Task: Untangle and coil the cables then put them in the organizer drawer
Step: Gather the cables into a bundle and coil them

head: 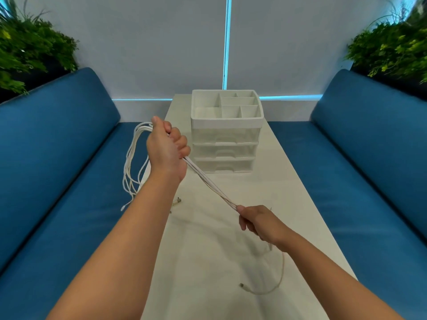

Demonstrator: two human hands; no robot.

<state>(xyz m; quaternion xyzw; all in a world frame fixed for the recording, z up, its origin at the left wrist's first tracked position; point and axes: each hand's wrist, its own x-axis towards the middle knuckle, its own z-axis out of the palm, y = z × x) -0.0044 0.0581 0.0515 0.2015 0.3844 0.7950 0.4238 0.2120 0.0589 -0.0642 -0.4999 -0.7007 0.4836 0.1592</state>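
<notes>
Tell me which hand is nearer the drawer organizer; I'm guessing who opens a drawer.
Left. The left hand grips the cables raised just beside the organizer, level with its drawers. The right hand holds them lower, closer to the person.

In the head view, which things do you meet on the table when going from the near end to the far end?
Loose cable end → right hand → strands stretched taut between the hands → left hand → organizer, drawers closed.

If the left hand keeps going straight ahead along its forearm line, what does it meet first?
Probably the organizer: the left hand, gripping the cables, sits just short of its drawer fronts, though depth is unclear.
</notes>
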